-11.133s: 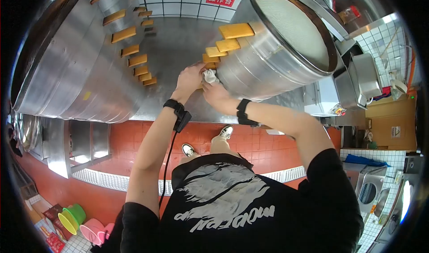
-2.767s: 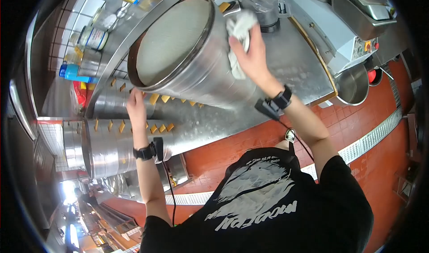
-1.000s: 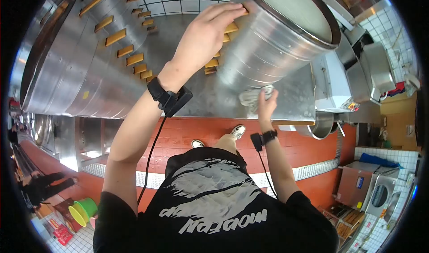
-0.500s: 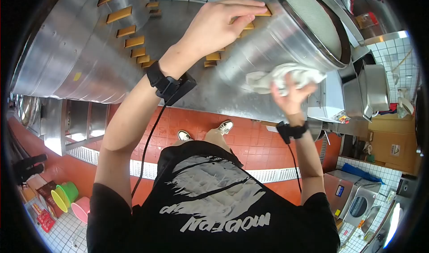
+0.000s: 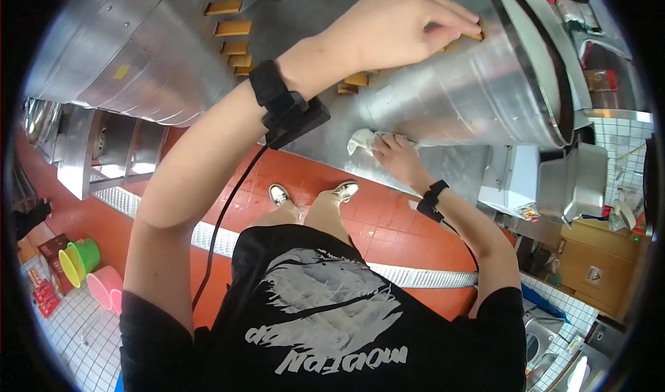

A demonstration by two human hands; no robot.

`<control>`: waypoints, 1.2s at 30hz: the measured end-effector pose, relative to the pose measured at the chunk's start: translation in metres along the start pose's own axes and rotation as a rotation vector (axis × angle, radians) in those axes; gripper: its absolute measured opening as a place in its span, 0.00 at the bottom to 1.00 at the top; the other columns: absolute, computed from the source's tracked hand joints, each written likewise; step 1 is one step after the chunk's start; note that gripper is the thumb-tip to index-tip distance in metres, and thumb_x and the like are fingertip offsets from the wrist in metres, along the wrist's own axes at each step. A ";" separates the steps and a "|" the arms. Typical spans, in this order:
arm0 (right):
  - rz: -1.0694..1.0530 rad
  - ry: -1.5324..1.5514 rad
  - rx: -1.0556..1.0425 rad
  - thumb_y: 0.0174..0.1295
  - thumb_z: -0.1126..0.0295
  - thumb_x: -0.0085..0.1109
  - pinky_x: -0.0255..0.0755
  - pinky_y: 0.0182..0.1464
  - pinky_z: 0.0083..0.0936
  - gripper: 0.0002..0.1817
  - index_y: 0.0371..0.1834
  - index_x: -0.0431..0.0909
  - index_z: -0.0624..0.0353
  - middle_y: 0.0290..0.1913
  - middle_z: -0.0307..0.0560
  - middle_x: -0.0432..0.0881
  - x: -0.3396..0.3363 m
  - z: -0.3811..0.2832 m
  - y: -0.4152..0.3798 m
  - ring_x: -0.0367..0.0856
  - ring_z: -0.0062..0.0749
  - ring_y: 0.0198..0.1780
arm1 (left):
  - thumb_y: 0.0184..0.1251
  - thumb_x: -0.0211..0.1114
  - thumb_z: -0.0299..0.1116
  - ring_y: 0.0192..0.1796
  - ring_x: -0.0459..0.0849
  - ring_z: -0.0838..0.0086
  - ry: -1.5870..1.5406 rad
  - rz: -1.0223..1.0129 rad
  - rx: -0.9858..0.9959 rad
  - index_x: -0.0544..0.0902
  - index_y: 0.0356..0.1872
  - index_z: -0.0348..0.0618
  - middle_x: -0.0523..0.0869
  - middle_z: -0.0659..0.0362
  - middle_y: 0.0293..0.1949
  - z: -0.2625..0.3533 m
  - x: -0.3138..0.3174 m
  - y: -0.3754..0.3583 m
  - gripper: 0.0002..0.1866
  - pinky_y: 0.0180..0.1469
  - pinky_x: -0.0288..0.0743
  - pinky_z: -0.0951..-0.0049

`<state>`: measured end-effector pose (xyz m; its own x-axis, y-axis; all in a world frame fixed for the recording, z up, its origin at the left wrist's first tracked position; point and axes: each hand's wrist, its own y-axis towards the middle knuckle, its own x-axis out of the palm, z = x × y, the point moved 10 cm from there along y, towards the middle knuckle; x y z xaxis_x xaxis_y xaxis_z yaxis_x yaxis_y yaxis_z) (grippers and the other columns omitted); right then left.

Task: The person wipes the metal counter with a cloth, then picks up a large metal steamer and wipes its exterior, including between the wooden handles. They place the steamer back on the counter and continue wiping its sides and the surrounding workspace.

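A large shiny steel drum (image 5: 443, 111) with a dark rim and a pale mesh end stands on the steel counter (image 5: 332, 122). Yellow-brown tabs (image 5: 357, 79) stick out along its side. Near the rim, my left hand (image 5: 398, 28) pinches one of these tabs (image 5: 479, 30) between thumb and fingers. Low on the drum, close to the counter's front edge, my right hand (image 5: 398, 158) presses a white cloth (image 5: 363, 141). Part of the cloth is hidden under my fingers.
Another steel drum (image 5: 145, 52) with similar tabs stands at left. A steel shelf unit (image 5: 76, 149) is below it. Steel pans (image 5: 585, 181) and a cardboard box (image 5: 596, 260) are at right. Green (image 5: 84, 257) and pink (image 5: 105, 286) buckets sit on the floor at lower left.
My right hand has moved left and down with the cloth, from the drum's rim end towards its base. My left hand stays at the tab while the view has shifted.
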<state>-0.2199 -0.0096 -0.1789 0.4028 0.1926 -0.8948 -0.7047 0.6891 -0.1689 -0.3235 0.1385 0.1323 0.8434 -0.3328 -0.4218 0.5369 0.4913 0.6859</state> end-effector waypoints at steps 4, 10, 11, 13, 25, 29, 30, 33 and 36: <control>0.129 0.045 0.227 0.54 0.65 0.59 0.65 0.56 0.39 0.14 0.44 0.86 0.41 0.59 0.34 0.76 -0.131 0.070 -0.017 0.69 0.45 0.59 | 0.68 0.63 0.34 0.51 0.87 0.65 -0.002 0.033 0.062 0.87 0.50 0.52 0.87 0.62 0.53 -0.006 0.001 0.000 0.12 0.54 0.81 0.70; 0.423 -0.244 0.560 0.43 0.80 0.59 0.60 0.57 0.40 0.18 0.39 0.86 0.50 0.64 0.35 0.78 -0.327 0.146 -0.048 0.67 0.46 0.58 | 0.64 0.62 0.31 0.50 0.87 0.64 -0.069 -0.041 0.095 0.87 0.51 0.51 0.87 0.62 0.54 -0.011 0.000 0.004 0.15 0.55 0.80 0.70; 0.410 -0.220 0.556 0.44 0.80 0.59 0.60 0.60 0.42 0.20 0.42 0.85 0.48 0.65 0.36 0.76 -0.322 0.148 -0.042 0.67 0.48 0.61 | 0.64 0.62 0.31 0.50 0.87 0.64 -0.067 -0.036 0.095 0.87 0.51 0.51 0.87 0.62 0.54 -0.013 -0.001 0.003 0.15 0.55 0.80 0.70; 0.371 -0.237 0.537 0.47 0.79 0.57 0.59 0.66 0.44 0.23 0.48 0.83 0.44 0.69 0.37 0.72 -0.305 0.138 -0.028 0.65 0.51 0.65 | 0.63 0.62 0.31 0.50 0.87 0.64 -0.078 -0.040 0.132 0.87 0.51 0.50 0.87 0.62 0.54 -0.010 -0.002 0.005 0.15 0.55 0.80 0.69; -0.144 0.464 0.411 0.70 0.60 0.48 0.69 0.62 0.40 0.21 0.60 0.74 0.60 0.60 0.54 0.77 -0.020 0.079 0.090 0.76 0.47 0.60 | 0.65 0.61 0.31 0.49 0.88 0.66 -0.070 0.016 0.027 0.88 0.49 0.51 0.87 0.62 0.53 -0.008 -0.003 0.001 0.14 0.53 0.81 0.72; 0.233 0.273 0.077 0.61 0.69 0.50 0.69 0.63 0.41 0.16 0.51 0.76 0.61 0.54 0.64 0.76 0.024 0.014 0.118 0.76 0.49 0.60 | 0.63 0.60 0.34 0.50 0.87 0.68 -0.039 0.057 0.039 0.88 0.48 0.51 0.88 0.65 0.52 -0.013 -0.001 0.000 0.15 0.55 0.79 0.71; 0.229 0.285 0.095 0.61 0.70 0.50 0.70 0.62 0.40 0.16 0.51 0.76 0.61 0.54 0.61 0.76 0.037 0.012 0.119 0.76 0.47 0.60 | 0.63 0.60 0.34 0.50 0.87 0.68 -0.031 0.058 0.019 0.88 0.48 0.51 0.88 0.65 0.52 -0.016 -0.001 -0.001 0.15 0.55 0.79 0.71; -0.124 0.516 0.108 0.61 0.72 0.51 0.72 0.59 0.39 0.15 0.51 0.76 0.58 0.54 0.53 0.77 0.057 0.003 0.119 0.78 0.44 0.57 | 0.59 0.61 0.33 0.49 0.87 0.71 -0.041 0.066 0.040 0.89 0.46 0.50 0.88 0.66 0.51 -0.013 0.000 -0.001 0.15 0.54 0.79 0.73; -0.296 0.712 -0.012 0.56 0.76 0.55 0.70 0.60 0.43 0.16 0.49 0.77 0.55 0.52 0.50 0.77 0.012 -0.005 0.105 0.76 0.46 0.56 | 0.59 0.60 0.36 0.48 0.87 0.67 -0.068 0.103 0.039 0.90 0.42 0.51 0.89 0.64 0.49 -0.015 -0.001 -0.001 0.14 0.52 0.79 0.70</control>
<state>-0.2918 0.0614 -0.2089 0.1051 -0.4975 -0.8611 -0.6343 0.6333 -0.4434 -0.3247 0.1503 0.1227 0.8900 -0.3364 -0.3077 0.4450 0.4944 0.7467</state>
